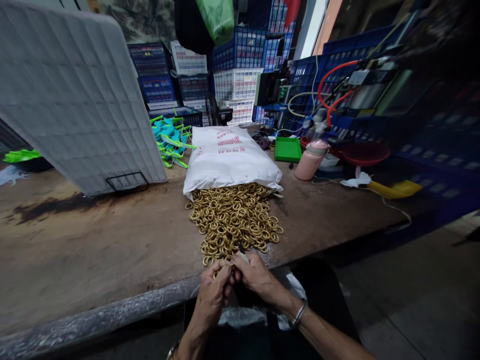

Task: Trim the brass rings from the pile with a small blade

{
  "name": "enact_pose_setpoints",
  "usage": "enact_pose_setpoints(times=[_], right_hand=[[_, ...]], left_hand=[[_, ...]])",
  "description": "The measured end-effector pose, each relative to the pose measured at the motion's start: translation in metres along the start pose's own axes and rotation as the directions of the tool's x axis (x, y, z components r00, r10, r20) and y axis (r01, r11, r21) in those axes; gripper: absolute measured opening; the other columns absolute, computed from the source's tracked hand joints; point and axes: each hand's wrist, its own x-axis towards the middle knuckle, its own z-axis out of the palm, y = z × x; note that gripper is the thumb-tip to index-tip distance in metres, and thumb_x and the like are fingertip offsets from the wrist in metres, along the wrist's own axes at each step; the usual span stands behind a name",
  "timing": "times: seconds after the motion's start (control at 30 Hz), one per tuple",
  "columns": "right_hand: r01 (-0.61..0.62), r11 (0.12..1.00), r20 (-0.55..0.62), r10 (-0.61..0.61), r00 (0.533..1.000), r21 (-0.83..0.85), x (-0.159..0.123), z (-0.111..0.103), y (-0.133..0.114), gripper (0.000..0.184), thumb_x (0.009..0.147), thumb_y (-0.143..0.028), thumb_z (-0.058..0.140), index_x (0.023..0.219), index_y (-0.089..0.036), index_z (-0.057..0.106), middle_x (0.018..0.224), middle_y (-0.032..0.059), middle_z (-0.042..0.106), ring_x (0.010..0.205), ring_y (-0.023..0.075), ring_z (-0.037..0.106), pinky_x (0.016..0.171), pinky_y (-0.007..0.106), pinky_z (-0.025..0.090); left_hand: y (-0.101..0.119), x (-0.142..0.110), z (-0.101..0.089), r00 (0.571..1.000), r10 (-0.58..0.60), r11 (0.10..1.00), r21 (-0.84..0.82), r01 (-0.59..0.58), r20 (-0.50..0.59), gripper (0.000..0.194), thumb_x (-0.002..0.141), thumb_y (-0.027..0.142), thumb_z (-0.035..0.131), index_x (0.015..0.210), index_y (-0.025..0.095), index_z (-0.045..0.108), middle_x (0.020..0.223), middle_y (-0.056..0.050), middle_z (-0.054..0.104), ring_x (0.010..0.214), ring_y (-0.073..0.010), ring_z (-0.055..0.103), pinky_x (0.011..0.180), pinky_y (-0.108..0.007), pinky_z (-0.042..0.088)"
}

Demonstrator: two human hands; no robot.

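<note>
A heap of gold-coloured rings (pixel 232 212) spills from the mouth of a white printed sack (pixel 232 160) onto the table. At the near table edge, just below the heap, my two hands meet with fingertips close together. My left hand (pixel 213 292) is closed in a pinch on a gold ring (pixel 215 275), mostly covered by the fingers. My right hand (pixel 260 280) is closed around a small knife-like tool (pixel 243 255), its dark tip pointing up and away towards the rings. Its lower part is hidden in the palm. A metal bracelet circles the right wrist.
A tall grey-white ribbed panel (pixel 82 100) stands on the table (pixel 93 250) at left. Green and blue plastic pieces (pixel 172 140) lie behind it. To the right are a green tray (pixel 288 149), a pink bottle (pixel 312 159) and a yellow scoop-like piece (pixel 395 189). Stacked crates (pixel 238 82) stand behind.
</note>
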Motion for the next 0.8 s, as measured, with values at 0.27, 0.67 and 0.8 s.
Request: enact_pose_setpoints(times=[0.27,0.67,0.8], right_hand=[[0.051,0.999,0.011,-0.051,0.999,-0.007,0.002,0.0,0.003,0.04,0.083,-0.043,0.036,0.056,-0.016,0.049,0.051,-0.0017,0.053,0.048,0.0076,0.046,0.049,0.018,0.035],[0.152,0.913,-0.091,-0.2,0.976,-0.378,0.002,0.0,0.022,0.026,0.083,-0.029,0.035,0.06,-0.018,0.044,0.056,-0.0019,0.046,0.053,0.0106,0.041,0.052,0.022,0.031],[0.227,0.833,0.011,-0.256,0.967,-0.504,-0.002,0.002,0.022,0.013,0.076,-0.014,0.038,0.067,-0.019,0.046,0.059,-0.0016,0.049,0.055,0.0111,0.044,0.054,0.022,0.029]], left_hand=[[0.001,-0.002,0.006,0.999,-0.03,0.987,-0.155,0.033,0.022,0.029,0.074,0.041,0.057,0.066,0.014,0.05,0.062,0.003,0.05,0.037,-0.0002,0.029,0.034,-0.014,0.017],[0.002,-0.004,0.002,0.998,-0.041,0.974,-0.226,0.031,-0.039,0.031,0.072,0.044,0.059,0.071,0.017,0.045,0.056,0.007,0.046,0.036,-0.0011,0.032,0.034,-0.014,0.021],[-0.003,-0.003,0.001,0.998,-0.019,0.984,-0.177,0.007,-0.064,0.031,0.074,0.045,0.056,0.071,0.017,0.044,0.055,0.007,0.045,0.036,-0.0011,0.032,0.034,-0.013,0.02]])
